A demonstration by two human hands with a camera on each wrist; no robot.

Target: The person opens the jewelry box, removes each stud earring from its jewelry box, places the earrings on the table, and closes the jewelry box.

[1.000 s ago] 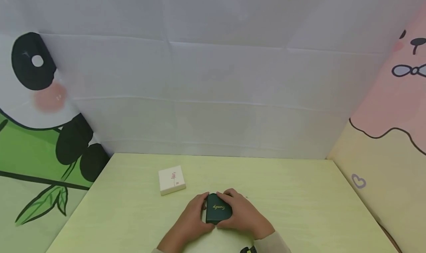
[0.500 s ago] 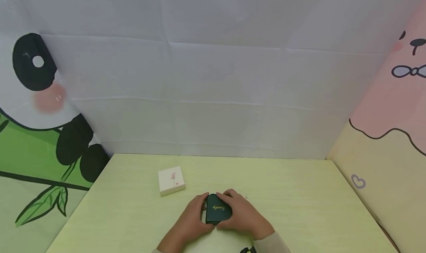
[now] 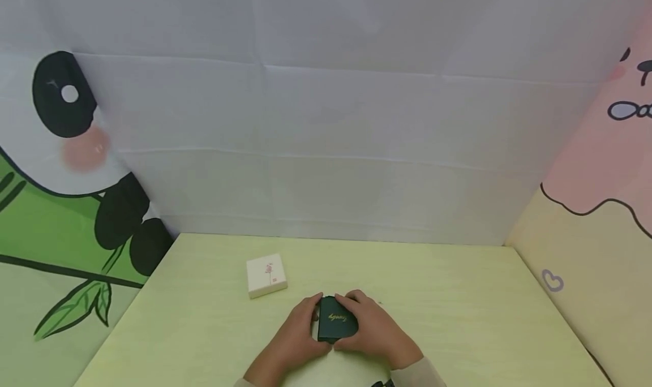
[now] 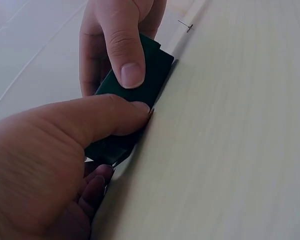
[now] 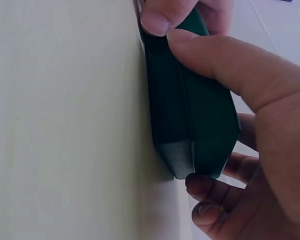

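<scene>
A small dark green box [image 3: 336,320] with gold script lettering on its lid lies at the near middle of the table, between both hands. My left hand [image 3: 297,335] grips its left side, thumb at the near edge and fingers at the far edge. On the other side my right hand [image 3: 376,331] holds the box the same way. In the right wrist view a seam runs along the side of the box [image 5: 210,120], between lid and base, and its corners are bevelled. The left wrist view has both thumbs pressed on the near side of the box [image 4: 155,82].
A white square box [image 3: 266,275] with a pink flower print sits farther back on the left. The pale yellow-green table [image 3: 448,308] ends at a white sheet [image 3: 346,115] behind it. Printed cartoon panels flank both sides.
The whole head view has shifted slightly, scene moving a little to the right. Both hands keep their hold on the green box, which has stayed in place between them.
</scene>
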